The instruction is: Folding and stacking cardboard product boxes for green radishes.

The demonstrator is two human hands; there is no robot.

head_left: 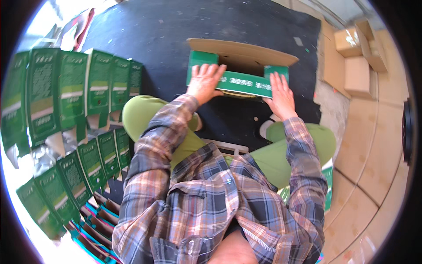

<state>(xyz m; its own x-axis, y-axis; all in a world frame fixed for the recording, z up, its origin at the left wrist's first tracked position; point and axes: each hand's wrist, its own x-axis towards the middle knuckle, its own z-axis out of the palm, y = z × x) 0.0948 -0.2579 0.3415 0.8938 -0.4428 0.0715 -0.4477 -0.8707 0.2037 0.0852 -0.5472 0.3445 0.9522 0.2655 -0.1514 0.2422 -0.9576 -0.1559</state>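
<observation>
A cardboard box with green printed outer faces and a brown inside lies in front of me on the black mat. Its long brown flap stands up on the far side, and the dark inside shows beneath it. My left hand lies over the left end of the green front panel, fingers stretched out and thumb near the lower edge. At the right end, my right hand rests with its fingers extended over the green corner flap. Both hands touch the box.
Rows of green cartons stand at my left, with blue-edged open cartons nearer me. Brown boxes and flat cardboard occupy the right side. The black mat extends beyond the box. My bent knees flank the space before me.
</observation>
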